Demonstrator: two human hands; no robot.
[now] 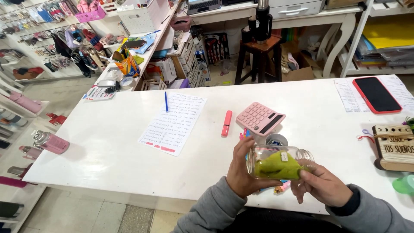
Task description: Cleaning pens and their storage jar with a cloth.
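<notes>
My left hand (243, 170) grips the base of a clear glass jar (276, 155) held on its side over the white table (108, 142). My right hand (320, 184) is at the jar's open mouth, fingers on a green cloth (277, 167) stuffed inside. Just behind the jar are a pink calculator (260, 118), a roll of tape (276, 139) and a few coloured markers, partly hidden by the jar.
A written sheet (174, 123) with a blue pen (166, 101) and a pink highlighter (226, 123) lie mid-table. A red phone (376, 95) rests on paper at the far right; a wooden sign (394, 144) stands at right. A dark stool (260, 56) and shelves stand behind.
</notes>
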